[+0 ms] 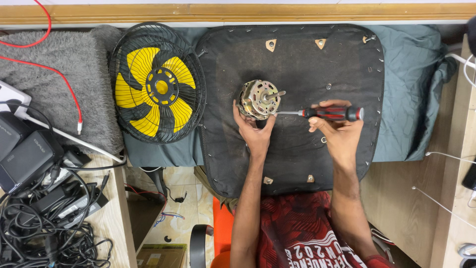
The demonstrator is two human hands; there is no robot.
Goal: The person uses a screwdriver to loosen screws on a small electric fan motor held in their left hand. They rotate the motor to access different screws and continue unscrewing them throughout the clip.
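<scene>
My left hand (255, 131) has its fingers clamped around a metal fan motor (258, 100) on the black padded board (297, 159); it looks heavy, rigid, best gripped by its casing. My right hand (337, 126) wraps a red-and-black screwdriver (329, 113), tip at the motor.

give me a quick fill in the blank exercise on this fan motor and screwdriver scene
1. The left hand steadies the fan motor on a ____ board.
2. The right hand holds a screwdriver with a red and ____ handle.
3. The screwdriver's tip touches the ____.
4. To the left of the board lies a caged fan with ____ blades.

Missing words: black; black; motor; yellow
</scene>
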